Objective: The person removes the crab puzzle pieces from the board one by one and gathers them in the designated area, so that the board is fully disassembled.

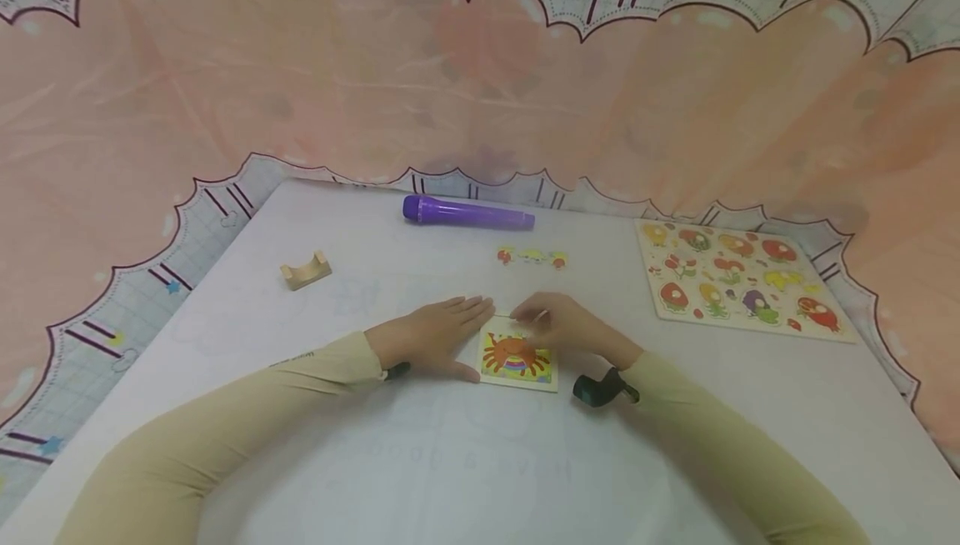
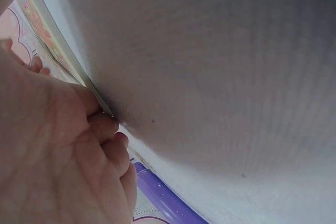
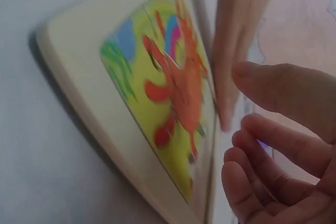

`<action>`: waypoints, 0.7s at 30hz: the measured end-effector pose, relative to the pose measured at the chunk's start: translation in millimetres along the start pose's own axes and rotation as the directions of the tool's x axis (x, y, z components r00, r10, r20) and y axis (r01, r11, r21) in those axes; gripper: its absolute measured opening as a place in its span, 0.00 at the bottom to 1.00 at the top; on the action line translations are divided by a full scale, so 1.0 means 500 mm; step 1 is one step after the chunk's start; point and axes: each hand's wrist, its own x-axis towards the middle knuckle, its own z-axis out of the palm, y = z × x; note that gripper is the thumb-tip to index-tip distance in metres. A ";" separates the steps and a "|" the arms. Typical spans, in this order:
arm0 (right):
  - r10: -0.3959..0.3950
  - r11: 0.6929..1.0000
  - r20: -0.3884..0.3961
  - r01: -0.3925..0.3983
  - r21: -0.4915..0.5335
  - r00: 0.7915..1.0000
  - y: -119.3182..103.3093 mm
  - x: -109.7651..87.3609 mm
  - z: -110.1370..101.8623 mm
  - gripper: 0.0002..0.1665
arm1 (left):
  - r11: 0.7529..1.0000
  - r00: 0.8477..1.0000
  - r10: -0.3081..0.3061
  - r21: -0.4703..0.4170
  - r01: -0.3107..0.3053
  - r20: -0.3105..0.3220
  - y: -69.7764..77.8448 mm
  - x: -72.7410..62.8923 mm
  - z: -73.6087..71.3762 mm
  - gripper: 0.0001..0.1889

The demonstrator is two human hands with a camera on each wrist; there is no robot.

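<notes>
A small square wooden puzzle [image 1: 517,366] with an orange crab on a yellow ground lies flat on the white table. My left hand [image 1: 438,337] rests at its left side, fingers stretched out by the upper left corner and thumb by the lower left one. In the left wrist view, fingertips [image 2: 107,127] touch the puzzle's edge. My right hand [image 1: 558,327] hovers over the upper right part of the puzzle. Its thumb [image 3: 283,90] and bent fingers stand apart with nothing between them in the right wrist view, beside the crab picture [image 3: 184,93].
Behind the hands lie a purple microphone-shaped toy [image 1: 468,212] and a small strip of colourful pieces [image 1: 532,257]. A curved wooden block [image 1: 306,270] sits at the left. At the right back is a fruit puzzle board [image 1: 738,278]. A patterned curtain [image 1: 420,78] hangs behind the table.
</notes>
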 end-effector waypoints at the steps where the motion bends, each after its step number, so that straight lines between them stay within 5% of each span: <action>1: -0.002 1.000 0.023 0.002 -0.012 1.000 -0.003 0.002 0.005 0.23 | 1.000 1.000 0.002 -0.002 -0.002 0.000 0.000 -0.001 -0.001 0.53; 9: -0.039 0.993 0.125 0.053 -0.110 0.991 -0.011 0.021 0.026 0.23 | 1.000 1.000 0.015 -0.007 -0.015 -0.012 -0.001 0.000 -0.001 0.53; 21: 0.032 0.995 0.147 -0.018 -0.100 0.989 -0.022 0.038 0.034 0.20 | 1.000 1.000 0.009 -0.014 -0.009 -0.012 0.001 -0.003 -0.004 0.52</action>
